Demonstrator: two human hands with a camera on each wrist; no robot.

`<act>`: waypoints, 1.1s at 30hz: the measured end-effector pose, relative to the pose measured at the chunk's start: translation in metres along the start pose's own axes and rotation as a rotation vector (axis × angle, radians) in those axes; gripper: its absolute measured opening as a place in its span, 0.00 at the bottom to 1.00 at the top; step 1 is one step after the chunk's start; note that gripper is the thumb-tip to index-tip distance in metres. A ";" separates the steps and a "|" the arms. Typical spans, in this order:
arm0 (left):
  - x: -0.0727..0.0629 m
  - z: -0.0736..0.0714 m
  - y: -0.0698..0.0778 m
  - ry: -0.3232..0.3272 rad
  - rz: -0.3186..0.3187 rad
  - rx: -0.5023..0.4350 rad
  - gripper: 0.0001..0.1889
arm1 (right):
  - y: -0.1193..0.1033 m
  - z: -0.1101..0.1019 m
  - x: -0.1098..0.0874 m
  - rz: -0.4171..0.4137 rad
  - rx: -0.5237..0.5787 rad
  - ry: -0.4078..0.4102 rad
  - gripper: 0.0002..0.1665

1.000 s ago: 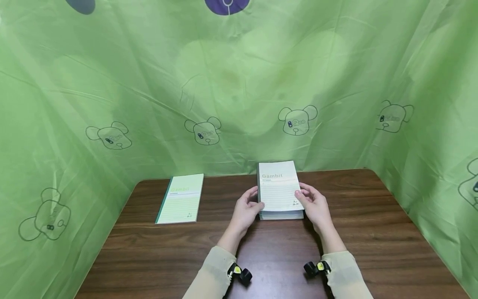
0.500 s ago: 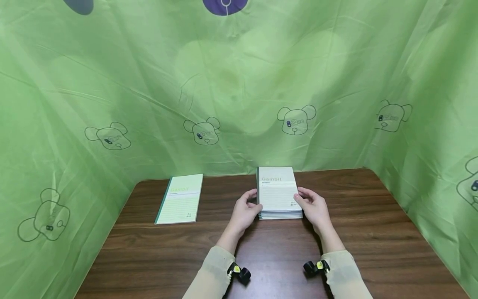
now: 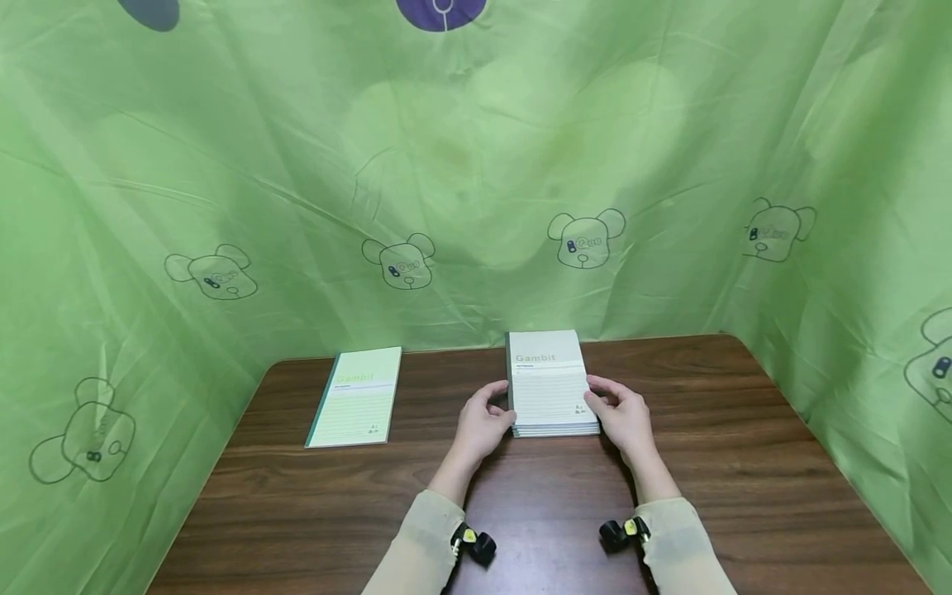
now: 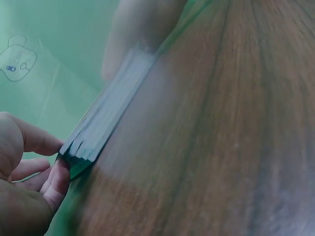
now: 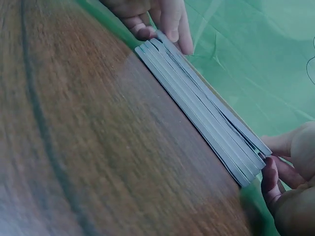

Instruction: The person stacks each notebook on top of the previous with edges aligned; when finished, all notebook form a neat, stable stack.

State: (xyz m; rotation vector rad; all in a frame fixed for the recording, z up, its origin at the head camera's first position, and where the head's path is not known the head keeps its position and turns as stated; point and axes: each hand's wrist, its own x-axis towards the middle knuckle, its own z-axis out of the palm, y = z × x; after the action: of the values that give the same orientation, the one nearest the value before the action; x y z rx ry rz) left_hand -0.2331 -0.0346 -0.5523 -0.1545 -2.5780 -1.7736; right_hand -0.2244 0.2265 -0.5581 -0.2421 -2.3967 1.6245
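A stack of several notebooks (image 5: 197,115) lies at the back of the table, their page edges facing the front. The top notebook (image 3: 550,384) has a white "Gambit" cover and a dark spine on its left. My left hand (image 3: 482,423) pinches its left side near the front corner, thumb on top and fingers along the spine side. My right hand (image 3: 623,415) grips the right side, thumb at the cover's edge and fingers beside the stack. In the right wrist view a thin dark gap shows under the top notebook. Off to the left lies a single green-tinted notebook (image 3: 355,397), untouched.
The dark wooden table (image 3: 550,512) ends at the back against a green curtain (image 3: 476,165) printed with bear heads. That curtain also rises at both sides. A small black camera (image 3: 476,545) is strapped to each wrist.
The top notebook has come down onto the stack, its cover now closer to level with the pile. Both hands have lowered slightly with it. The single notebook stays in place.
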 end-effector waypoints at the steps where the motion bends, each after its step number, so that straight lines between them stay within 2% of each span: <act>1: 0.000 0.000 0.000 0.001 0.002 0.010 0.31 | -0.001 0.000 0.000 -0.001 -0.004 -0.001 0.20; 10: -0.001 0.001 0.002 -0.017 0.032 0.074 0.32 | -0.003 -0.002 -0.001 0.032 -0.016 -0.011 0.22; 22: -0.001 0.002 0.003 -0.015 0.083 0.126 0.28 | -0.003 -0.001 -0.003 0.040 -0.008 -0.011 0.22; 28: -0.001 0.003 0.002 -0.031 0.080 0.132 0.30 | -0.001 0.000 -0.004 0.032 -0.022 0.001 0.22; 33: -0.001 -0.001 0.003 -0.053 0.065 0.102 0.30 | -0.005 0.003 -0.005 0.013 -0.072 0.016 0.23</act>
State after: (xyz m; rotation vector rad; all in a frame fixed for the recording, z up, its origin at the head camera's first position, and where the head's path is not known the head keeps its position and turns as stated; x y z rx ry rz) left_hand -0.2321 -0.0345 -0.5491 -0.2846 -2.6597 -1.6350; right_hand -0.2209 0.2210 -0.5544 -0.2832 -2.4489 1.5378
